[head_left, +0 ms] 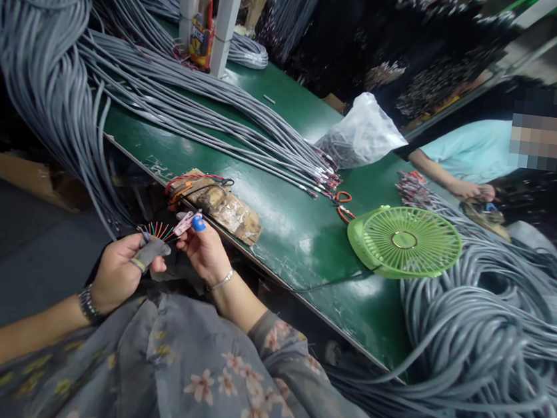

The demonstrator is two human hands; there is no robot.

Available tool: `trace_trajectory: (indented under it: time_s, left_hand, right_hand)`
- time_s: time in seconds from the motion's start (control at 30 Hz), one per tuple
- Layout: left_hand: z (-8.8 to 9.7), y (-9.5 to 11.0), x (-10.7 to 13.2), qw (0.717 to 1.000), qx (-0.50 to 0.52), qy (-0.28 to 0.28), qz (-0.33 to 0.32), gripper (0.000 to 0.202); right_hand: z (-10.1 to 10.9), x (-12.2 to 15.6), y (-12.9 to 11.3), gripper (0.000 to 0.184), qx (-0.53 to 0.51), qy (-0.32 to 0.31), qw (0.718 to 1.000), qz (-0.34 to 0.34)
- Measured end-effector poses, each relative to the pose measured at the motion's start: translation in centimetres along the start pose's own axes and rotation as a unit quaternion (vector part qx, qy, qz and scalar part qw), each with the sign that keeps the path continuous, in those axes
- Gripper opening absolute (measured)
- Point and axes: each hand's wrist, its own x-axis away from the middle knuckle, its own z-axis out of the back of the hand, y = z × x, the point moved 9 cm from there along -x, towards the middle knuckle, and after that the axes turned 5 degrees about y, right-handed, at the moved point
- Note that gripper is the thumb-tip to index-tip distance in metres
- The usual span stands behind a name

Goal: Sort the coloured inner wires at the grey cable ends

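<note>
Working just off the near edge of the table (305, 239), beside the taped block (231, 209) lying along it. Clamping the left hand (120, 263) on, and holding the right hand (206, 251) close to, the fanned coloured wires (158, 229), leaving the right's pinch or gap impossible to tell. Ideally gripping near the roots, never tugging strands.

- The grey cables (37, 27) are showing smooth, plastic-looking sheaths.
- The green tabletop (300, 238) is looking glossy.
- The bag (368, 132) is looking like crinkled plastic.
</note>
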Motion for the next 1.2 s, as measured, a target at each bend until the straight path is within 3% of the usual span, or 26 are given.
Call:
trace_trajectory:
  time_s: [0.1, 0.2, 0.4, 0.87, 1.07, 1.2]
  left_hand:
    - [0.3, 0.8, -0.1, 0.997, -0.052, 0.001, -0.054, 0.022]
    - [0.3, 1.0, -0.2, 0.995, -0.071, 0.001, -0.065, 0.024]
    - [0.3, 0.6, -0.5, 0.999, -0.023, 0.006, -0.049, 0.022]
    - [0.1, -0.3, -0.6, 0.999, -0.037, 0.001, -0.018, 0.027]
    - [0.3, 0.0, -0.4, 0.998, -0.046, 0.001, -0.037, 0.029]
    - [0.5, 1.5, -0.1, 0.994, -0.067, -0.001, -0.090, 0.029]
  right_hand:
    - [0.0, 0.1, -0.1, 0.036, -0.001, -0.010, 1.000, 0.011]
    - [-0.3, 0.2, -0.2, 0.037, -0.004, -0.015, 1.000, 0.000]
    - [-0.4, 0.3, -0.1, 0.039, -0.003, 0.019, 0.999, -0.040]
    - [-0.7, 0.5, -0.2, 0.023, -0.015, -0.033, 0.999, -0.029]
    - [-0.9, 0.7, 0.3, 0.042, -0.030, -0.038, 0.996, -0.072]
    - [-1.2, 0.7, 0.0, 0.050, -0.006, -0.046, 0.995, -0.085]
